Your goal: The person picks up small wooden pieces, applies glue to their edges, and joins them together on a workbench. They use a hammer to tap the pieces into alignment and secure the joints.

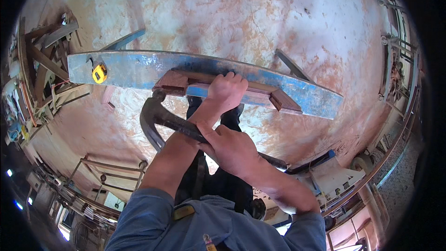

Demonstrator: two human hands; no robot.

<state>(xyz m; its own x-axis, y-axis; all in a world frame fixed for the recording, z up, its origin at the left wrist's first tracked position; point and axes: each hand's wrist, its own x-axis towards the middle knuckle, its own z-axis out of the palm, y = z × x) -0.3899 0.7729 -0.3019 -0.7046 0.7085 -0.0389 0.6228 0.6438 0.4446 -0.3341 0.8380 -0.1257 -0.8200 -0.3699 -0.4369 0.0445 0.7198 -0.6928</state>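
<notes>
A long blue bench (302, 93) stands across a sawdust-covered floor. On its near edge lies a reddish-brown wooden frame piece (173, 82) with a block at each end. My left hand (226, 91) presses down on the middle of this piece, fingers curled over its far side. My right hand (232, 149) grips the dark handle of a claw hammer (155, 111). The hammer's head is just below the left block, and its handle crosses my left wrist. A yellow tape measure (99, 73) sits on the bench's left end.
Wood offcuts and planks (44, 56) pile up at the left. A metal-framed stand (111, 172) is at the lower left. A white machine table (337, 181) with blue parts stands at the lower right. Window bars (395, 42) run along the right wall.
</notes>
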